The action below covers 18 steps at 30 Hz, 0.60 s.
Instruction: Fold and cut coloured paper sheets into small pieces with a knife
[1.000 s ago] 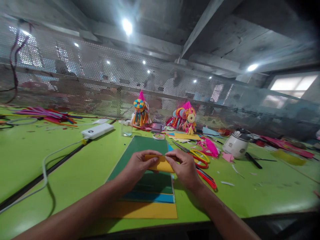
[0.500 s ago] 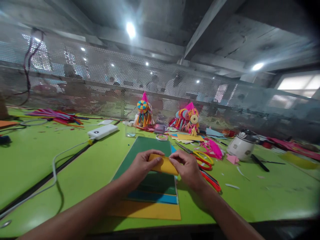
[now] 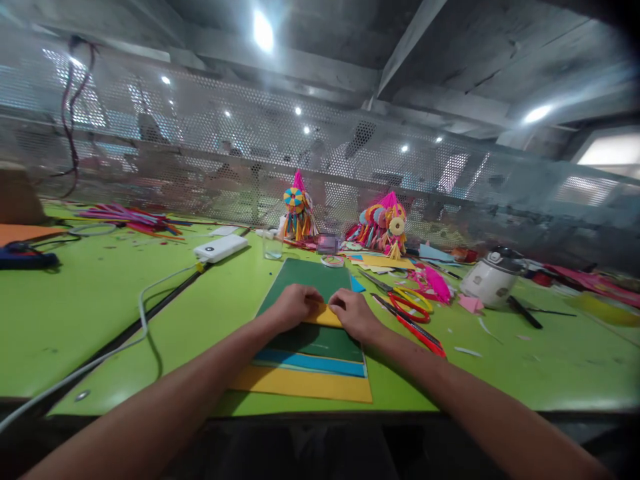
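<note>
Between my hands is a small folded piece of yellow paper (image 3: 324, 316), low over or against a green sheet (image 3: 320, 341). My left hand (image 3: 296, 307) pinches its left end, and my right hand (image 3: 354, 313) has the right end; the fingers partly cover it. Under the green sheet, the edges of a blue sheet (image 3: 320, 364) and a yellow sheet (image 3: 310, 383) stick out toward me. To the right of my right hand lie scissors with red handles (image 3: 420, 333) and another pair with yellow handles (image 3: 413, 299).
A white kettle (image 3: 489, 280) stands at the right. Colourful tasselled ornaments (image 3: 383, 227) lean near the mesh partition (image 3: 210, 160). A glass (image 3: 273, 245), a white power bank (image 3: 221, 249) with a cable (image 3: 145, 313) and purple strips (image 3: 120, 217) are further left on the green table (image 3: 500, 380).
Both hands have lowered the yellow paper toward the green sheet, and it now appears narrower. The whole view has shifted slightly.
</note>
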Each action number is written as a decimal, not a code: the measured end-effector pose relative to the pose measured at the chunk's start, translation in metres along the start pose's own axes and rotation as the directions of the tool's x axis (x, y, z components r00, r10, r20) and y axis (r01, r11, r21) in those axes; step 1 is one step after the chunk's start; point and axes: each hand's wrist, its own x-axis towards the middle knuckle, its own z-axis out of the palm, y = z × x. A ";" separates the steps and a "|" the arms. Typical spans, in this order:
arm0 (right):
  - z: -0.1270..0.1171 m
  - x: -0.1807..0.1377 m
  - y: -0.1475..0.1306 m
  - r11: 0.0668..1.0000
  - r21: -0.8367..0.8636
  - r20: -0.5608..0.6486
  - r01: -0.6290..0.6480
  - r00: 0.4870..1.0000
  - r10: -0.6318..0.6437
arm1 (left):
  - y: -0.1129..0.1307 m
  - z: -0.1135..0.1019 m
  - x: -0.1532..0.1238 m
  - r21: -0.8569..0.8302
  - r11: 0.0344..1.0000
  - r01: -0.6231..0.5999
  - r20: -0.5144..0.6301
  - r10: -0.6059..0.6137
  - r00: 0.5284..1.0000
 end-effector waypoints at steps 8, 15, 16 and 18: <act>0.006 0.002 0.007 0.989 -0.120 0.055 0.084 0.995 -0.078 | -0.001 -0.005 0.000 0.380 0.901 -0.211 0.081 0.195 0.977; 0.010 0.002 0.015 0.992 -0.101 0.050 0.081 0.996 -0.077 | 0.002 -0.006 -0.004 0.527 0.773 -0.353 0.155 0.321 0.934; 0.010 0.003 0.016 0.992 -0.097 0.052 0.077 0.996 -0.073 | 0.004 -0.006 -0.005 0.553 0.745 -0.373 0.168 0.339 0.926; 0.010 0.003 0.017 0.993 -0.093 0.054 0.070 0.996 -0.065 | 0.008 -0.006 -0.008 0.598 0.697 -0.396 0.182 0.363 0.914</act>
